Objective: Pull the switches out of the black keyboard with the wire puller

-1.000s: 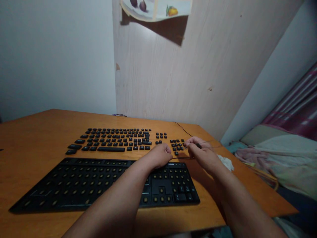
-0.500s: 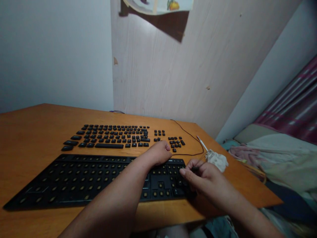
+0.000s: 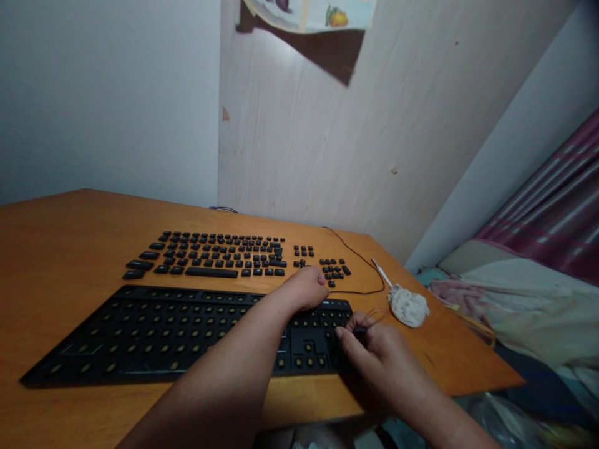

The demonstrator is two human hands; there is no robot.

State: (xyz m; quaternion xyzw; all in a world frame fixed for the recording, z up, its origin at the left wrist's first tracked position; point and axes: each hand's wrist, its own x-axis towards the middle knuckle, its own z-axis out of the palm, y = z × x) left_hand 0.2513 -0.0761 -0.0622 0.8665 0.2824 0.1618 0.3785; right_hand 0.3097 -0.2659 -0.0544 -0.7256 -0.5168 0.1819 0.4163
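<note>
A black keyboard [image 3: 154, 330] with its keycaps off lies along the near side of the desk, rows of small yellowish key stems showing. My left hand [image 3: 306, 288] is closed at the keyboard's far edge, fingers curled over it and mostly hidden, the forearm crossing the board. Over the number pad, my right hand [image 3: 369, 337] pinches a small dark piece with thin wires [image 3: 374, 315] sticking up, which looks like a wire keycap puller. The hand covers part of the number pad. Beyond the board, black keycaps [image 3: 210, 272] lie in keyboard order, including a long space bar.
A crumpled white cloth [image 3: 408, 305] and a thin white stick [image 3: 382, 272] lie right of the keyboard. A black cable [image 3: 360, 250] curves across the desk [image 3: 56, 243] toward the back. Walls stand behind, and bedding [image 3: 515, 293] is beyond the right edge.
My right hand has shifted slightly left and nearer over the number pad, still pinching. My left hand holds its place at the far edge. The camera view has turned a little.
</note>
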